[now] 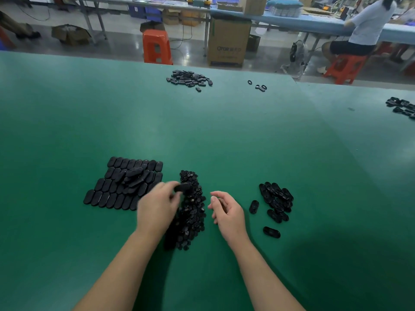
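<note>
My left hand [157, 205] pinches a black oval plastic piece [182, 188] just above a long heap of small black round parts [192, 212]. Left of it, black oval pieces lie in neat rows [116, 189], with a few loose ones stacked on top. My right hand [226, 209] hovers to the right of the heap, fingers loosely curled and holding nothing. Further right sits a pile of black oval shells [276, 200], with two single shells [271, 232] lying apart from it.
The green table [224, 131] carries another black pile [188, 78] at the far edge, a few loose parts [260, 86] and more parts [403, 107] at the right edge. Beyond stand an orange stool [156, 47], a cardboard box [228, 41] and a seated person [363, 30].
</note>
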Demonstrator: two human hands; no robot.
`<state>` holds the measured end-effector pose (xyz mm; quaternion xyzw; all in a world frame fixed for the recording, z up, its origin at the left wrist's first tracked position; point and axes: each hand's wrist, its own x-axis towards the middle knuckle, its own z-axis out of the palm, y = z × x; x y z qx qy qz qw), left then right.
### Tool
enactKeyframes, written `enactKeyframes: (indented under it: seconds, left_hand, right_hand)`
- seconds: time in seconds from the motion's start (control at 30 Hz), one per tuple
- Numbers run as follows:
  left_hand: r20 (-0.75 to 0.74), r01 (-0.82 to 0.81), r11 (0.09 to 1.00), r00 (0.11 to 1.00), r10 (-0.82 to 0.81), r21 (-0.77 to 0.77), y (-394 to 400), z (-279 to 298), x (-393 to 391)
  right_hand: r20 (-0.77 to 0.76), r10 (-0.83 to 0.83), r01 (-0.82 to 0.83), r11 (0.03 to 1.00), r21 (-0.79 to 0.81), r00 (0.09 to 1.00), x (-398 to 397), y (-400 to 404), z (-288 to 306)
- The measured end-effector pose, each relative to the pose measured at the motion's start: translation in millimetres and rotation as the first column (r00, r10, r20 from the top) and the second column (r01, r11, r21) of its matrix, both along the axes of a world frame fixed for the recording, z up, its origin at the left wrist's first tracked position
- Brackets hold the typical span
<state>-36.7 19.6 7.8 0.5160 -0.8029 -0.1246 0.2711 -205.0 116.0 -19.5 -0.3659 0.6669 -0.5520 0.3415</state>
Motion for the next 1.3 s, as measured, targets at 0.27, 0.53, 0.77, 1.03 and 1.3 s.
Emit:
enactKeyframes:
  seconds: [0.27, 0.53, 0.77, 1.03, 1.3]
  left_hand:
    - [0.098, -0.383, 0.924, 0.92, 0.379, 0.021, -43.0, -7.6, 60.0]
    - [0.008, -0.232, 0.973, 0.973, 0.232, 0.0, -33.1, -3.8, 47.6]
    - [0.0, -0.053, 0.969, 0.998, 0.055, 0.242, -19.4, -8.3, -0.4]
    - [0.079, -0.167, 0.949, 0.985, 0.152, 0.268, -20.2, -11.6, -21.8]
    - [0.082, -0.123, 0.962, 0.991, 0.106, 0.245, -20.1, -11.2, -22.2]
  right_hand:
    - [-0.039, 0.004, -0.003, 1.0, 0.012, 0.999, 1.0, 1.0, 3.2]
    - [-0.062, -0.002, 0.005, 0.999, 0.037, 0.998, 1.0, 0.4, 1.7]
    - [-0.086, -0.011, 0.015, 0.999, 0.05, 0.996, 1.0, -0.7, 0.1]
    - [-0.109, -0.009, 0.015, 0.999, 0.049, 0.994, 1.4, -1.7, -0.4]
    - [-0.109, -0.008, 0.012, 0.999, 0.041, 0.994, 1.1, -1.5, -0.6]
